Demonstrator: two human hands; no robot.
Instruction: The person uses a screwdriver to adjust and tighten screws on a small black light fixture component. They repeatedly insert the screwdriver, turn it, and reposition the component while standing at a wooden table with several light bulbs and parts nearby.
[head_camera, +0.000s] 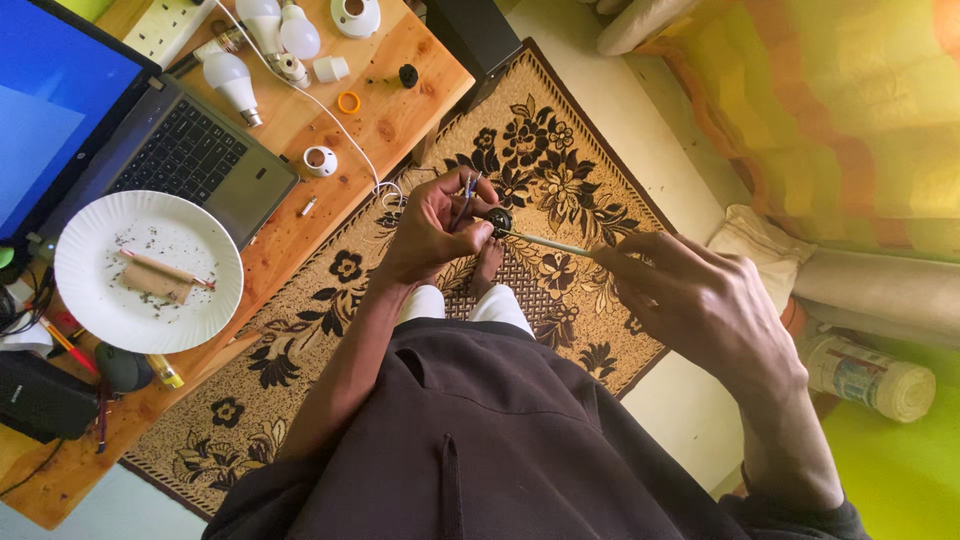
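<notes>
Screwdriver (545, 241) handle hidden inside right hand (700, 300), fingers clenched round it; only the pale shaft shows. Left hand (435, 230) pinches a small black round fitting (499, 221) with wires, tip touching it, above the patterned rug (560, 190). Paper plate (100, 300) on wooden table (390, 115) holds scraps.

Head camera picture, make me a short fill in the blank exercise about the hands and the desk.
1. The left hand pinches a small black part with thin ____ sticking up from it.
2. The right hand holds a slim screwdriver whose tip meets the ____ part.
3. On the wooden desk, the white paper plate lies beside an open ____.

Missing words: wires; black; laptop
</notes>
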